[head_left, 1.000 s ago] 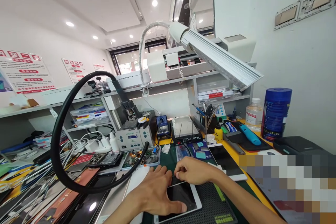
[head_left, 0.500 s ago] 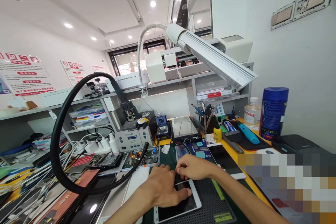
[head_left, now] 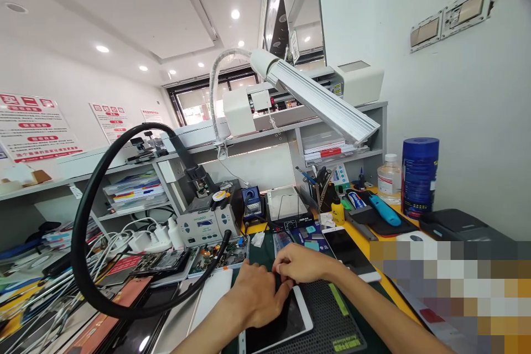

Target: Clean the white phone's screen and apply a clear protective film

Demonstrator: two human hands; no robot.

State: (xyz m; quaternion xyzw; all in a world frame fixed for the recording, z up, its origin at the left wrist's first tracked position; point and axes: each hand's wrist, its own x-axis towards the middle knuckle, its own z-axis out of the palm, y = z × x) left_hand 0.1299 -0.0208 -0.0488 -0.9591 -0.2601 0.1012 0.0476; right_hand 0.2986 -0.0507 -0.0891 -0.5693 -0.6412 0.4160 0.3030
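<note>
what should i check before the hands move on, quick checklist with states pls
1. Tablet lying screen up on the dark perforated mat: ok.
2. Whole screen visible for damage: not ok, the left hand covers part of it.
3. Right hand gripping something: cannot tell, its fingertips are bunched beyond the tablet's far edge, contents hidden.
4. Black hose apart from both hands: ok.
5. Room between right forearm and the second white-framed device: probably not ok, the forearm passes close in front.
6. Yellow bottle upright: ok.
</note>
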